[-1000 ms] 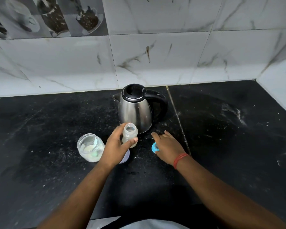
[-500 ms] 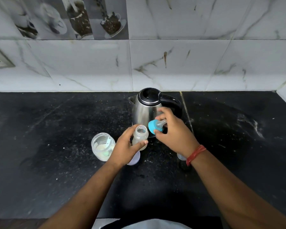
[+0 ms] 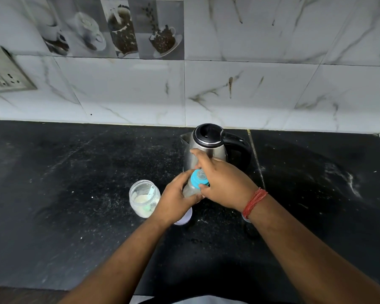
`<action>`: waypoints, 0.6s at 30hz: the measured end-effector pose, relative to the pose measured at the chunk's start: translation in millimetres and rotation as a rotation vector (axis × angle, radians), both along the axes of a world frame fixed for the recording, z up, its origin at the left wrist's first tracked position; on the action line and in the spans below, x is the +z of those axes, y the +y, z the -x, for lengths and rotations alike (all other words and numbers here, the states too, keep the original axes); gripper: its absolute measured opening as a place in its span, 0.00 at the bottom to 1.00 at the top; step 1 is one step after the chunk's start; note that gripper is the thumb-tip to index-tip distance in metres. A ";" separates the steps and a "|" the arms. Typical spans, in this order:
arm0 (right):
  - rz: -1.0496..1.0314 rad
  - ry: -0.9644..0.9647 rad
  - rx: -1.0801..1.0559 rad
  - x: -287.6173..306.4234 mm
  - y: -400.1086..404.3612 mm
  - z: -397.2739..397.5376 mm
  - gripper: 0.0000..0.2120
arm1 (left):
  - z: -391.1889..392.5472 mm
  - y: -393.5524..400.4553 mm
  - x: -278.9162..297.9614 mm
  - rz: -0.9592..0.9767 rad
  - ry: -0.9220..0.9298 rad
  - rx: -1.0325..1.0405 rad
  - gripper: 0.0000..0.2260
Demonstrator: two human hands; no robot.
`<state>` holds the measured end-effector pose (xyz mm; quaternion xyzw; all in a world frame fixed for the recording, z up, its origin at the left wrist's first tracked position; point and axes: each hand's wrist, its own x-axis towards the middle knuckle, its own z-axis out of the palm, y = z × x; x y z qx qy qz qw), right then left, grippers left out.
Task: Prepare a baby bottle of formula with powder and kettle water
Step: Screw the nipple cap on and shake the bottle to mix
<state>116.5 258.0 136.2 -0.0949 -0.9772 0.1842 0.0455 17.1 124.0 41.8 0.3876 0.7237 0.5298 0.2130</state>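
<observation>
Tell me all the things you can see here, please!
kettle: 1, steel with black lid, back of counter.
baby bottle: 1, clear, in left hand.
teat cap: 1, blue ring, on the bottle top.
powder jar: 1, clear, open, left of the bottle.
counter: 1, black.
wall socket: 1, grey, far left.
left hand: grips the bottle.
right hand: grips the cap; red wrist thread.
</observation>
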 end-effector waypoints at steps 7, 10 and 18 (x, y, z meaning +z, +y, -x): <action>0.156 0.103 -0.095 -11.4 5.8 1.9 0.44 | -0.2 -0.3 1.8 -0.027 -0.010 0.015 0.24; 0.194 0.193 -0.143 -18.0 2.3 -1.1 0.42 | -1.3 0.8 4.8 -0.037 -0.021 0.024 0.24; 0.311 0.196 -0.120 -16.7 8.2 -2.7 0.45 | 1.7 2.6 10.2 -0.042 0.002 0.021 0.25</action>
